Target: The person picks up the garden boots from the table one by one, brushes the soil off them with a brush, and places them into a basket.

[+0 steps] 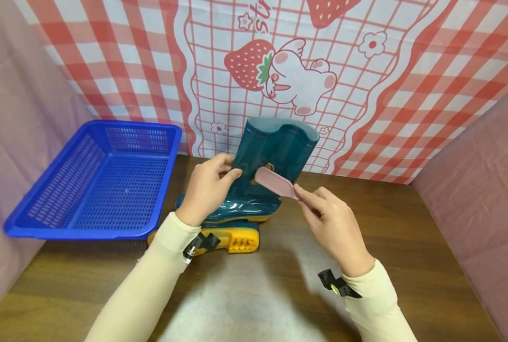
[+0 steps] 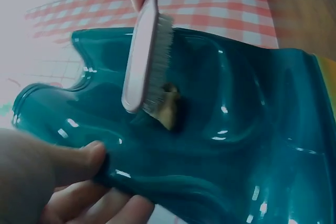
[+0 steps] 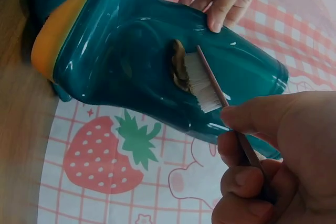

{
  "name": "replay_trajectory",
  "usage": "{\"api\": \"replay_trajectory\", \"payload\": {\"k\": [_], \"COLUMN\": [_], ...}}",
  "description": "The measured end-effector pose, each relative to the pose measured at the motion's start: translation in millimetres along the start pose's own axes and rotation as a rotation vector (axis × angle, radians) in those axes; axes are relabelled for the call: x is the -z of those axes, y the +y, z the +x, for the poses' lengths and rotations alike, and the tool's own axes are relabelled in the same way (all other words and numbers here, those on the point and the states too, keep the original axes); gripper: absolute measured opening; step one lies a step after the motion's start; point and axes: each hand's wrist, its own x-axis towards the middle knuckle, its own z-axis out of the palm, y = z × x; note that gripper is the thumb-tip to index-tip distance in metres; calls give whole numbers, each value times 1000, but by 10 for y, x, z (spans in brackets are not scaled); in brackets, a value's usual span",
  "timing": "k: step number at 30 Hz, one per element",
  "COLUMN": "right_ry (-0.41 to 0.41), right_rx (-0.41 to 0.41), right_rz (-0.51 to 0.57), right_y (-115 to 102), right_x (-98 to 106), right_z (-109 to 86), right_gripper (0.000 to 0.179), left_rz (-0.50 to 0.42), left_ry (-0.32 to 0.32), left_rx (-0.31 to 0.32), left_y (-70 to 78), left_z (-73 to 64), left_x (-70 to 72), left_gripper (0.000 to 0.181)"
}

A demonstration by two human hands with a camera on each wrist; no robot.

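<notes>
A glossy teal rain boot (image 1: 275, 147) with a yellow sole stands with its shaft leaning right in the head view. My left hand (image 1: 209, 185) grips the shaft's left edge, thumb on the near face and fingers curled behind. In my right hand (image 1: 333, 221) is a pink brush (image 1: 275, 182), pinched by its handle, its flat back facing the head camera. The white bristles (image 3: 203, 85) meet a brown smear (image 3: 179, 67) on the boot's side. Seen from the left wrist, the smear (image 2: 169, 109) is partly hidden behind the bristles.
Another boot (image 1: 243, 240) lies on its side in front, yellow tread showing. At the left sits a blue plastic basket (image 1: 96, 233), near my left forearm. A red-and-white strawberry-print cloth (image 1: 365, 76) hangs behind the wooden table (image 1: 408, 266); pink cloth (image 1: 484, 166) hangs at the sides.
</notes>
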Motion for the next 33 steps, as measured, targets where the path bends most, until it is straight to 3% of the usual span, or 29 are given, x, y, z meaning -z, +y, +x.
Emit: {"api": "replay_trajectory", "payload": {"k": [6,12,14,17,20,24,28,33], "right_ry": [-7,-5,-7,0,10,25,35,7], "right_rx": [-12,-16,-20,-21,-11,15,21,-3], "right_rz": [19,28,20,5,3,10,7,7], "right_y": [-4,-14,-13,-6,8,36,65,74], "right_x": [15,16,15,9,-1,-23,-39,-34], "right_z": [4,13,15,19,18,15,0,-12], "right_gripper": [39,40,40,39,40,41,41,41], "left_rz": [-25,-41,-45,-33,-11,16,14,-13], "left_ry": [145,235,233,176,100,48,42,113], "left_rx": [50,41,42,37,3,-55,-63,-6], "left_y": [-52,-74,-73,-59,-40,-9,-9,-87], "left_z": [35,53,51,39,24,8,3,36], "left_x": [-26,-31,-29,-24,-29,-44,-56,-46], "left_gripper": [25,25,27,30,29,24,22,24]}}
